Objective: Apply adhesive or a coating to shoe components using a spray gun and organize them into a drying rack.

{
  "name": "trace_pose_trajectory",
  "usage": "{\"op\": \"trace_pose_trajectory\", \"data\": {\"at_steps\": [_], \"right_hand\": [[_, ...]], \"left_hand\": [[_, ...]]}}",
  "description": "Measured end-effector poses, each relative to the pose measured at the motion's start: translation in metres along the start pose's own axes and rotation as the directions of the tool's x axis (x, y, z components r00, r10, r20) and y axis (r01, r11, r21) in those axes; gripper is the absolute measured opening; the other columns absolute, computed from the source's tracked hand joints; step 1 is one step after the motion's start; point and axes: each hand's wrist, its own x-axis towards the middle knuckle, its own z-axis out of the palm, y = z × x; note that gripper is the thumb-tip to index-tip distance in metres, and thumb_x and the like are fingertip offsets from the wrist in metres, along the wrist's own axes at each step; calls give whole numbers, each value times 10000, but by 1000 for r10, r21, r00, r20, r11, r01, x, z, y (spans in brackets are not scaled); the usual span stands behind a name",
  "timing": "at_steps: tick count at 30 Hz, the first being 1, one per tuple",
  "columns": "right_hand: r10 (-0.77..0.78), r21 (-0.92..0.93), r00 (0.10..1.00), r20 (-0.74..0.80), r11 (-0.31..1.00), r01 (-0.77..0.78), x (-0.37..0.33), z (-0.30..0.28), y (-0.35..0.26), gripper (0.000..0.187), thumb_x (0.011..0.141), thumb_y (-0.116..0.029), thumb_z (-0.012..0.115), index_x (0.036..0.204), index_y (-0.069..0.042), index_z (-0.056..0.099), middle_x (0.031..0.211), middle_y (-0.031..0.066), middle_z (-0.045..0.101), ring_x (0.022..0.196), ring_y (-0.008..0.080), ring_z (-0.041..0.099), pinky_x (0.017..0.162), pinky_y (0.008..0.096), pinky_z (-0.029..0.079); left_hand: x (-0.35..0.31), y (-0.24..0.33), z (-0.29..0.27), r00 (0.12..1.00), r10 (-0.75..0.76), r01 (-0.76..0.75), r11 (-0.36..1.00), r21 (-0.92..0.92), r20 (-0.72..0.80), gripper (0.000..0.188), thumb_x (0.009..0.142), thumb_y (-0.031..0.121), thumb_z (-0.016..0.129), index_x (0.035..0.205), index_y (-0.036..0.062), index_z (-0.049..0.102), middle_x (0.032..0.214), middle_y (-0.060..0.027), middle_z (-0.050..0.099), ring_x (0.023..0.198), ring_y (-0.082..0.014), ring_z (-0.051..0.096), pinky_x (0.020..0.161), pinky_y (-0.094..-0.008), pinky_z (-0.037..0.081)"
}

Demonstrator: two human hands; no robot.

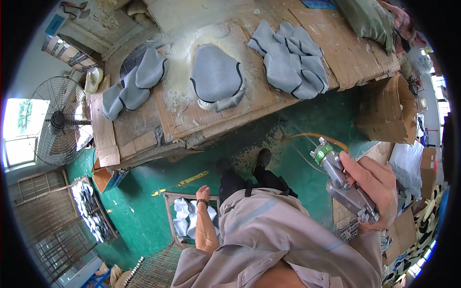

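Observation:
My right hand (372, 185) is closed around a metal spray gun (348, 185) with a green ring near its nozzle end. The gun is held up at the right, away from the table, and an orange hose (331, 140) shows behind it. My left hand (202, 193) hangs low, fingers curled in, with nothing visible in it. Beside it is a frame (168, 196) of grey fabric pieces (181, 211). Ahead on the table, a grey piece with black edging (216, 72) sits on a whitish form (225, 102), amid pale residue.
Cardboard covers the worktable (158, 103). More grey pieces lie in a left group (137, 81) and an overlapping right pile (290, 62). A large fan (57, 117) stands at the left. An open cardboard box (386, 108) stands right of the table, above the green floor (192, 168).

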Motion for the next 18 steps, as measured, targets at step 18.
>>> {"op": "trace_pose_trajectory", "data": {"at_steps": [18], "right_hand": [[299, -89, 953, -53, 949, -303, 31, 76, -149, 596, 737, -83, 691, 1317, 36, 621, 831, 151, 648, 698, 282, 665, 631, 354, 513]], "left_hand": [[87, 5, -102, 990, -113, 101, 985, 137, 81, 312, 906, 78, 578, 1187, 145, 695, 948, -23, 704, 829, -204, 662, 704, -491, 561]]}}
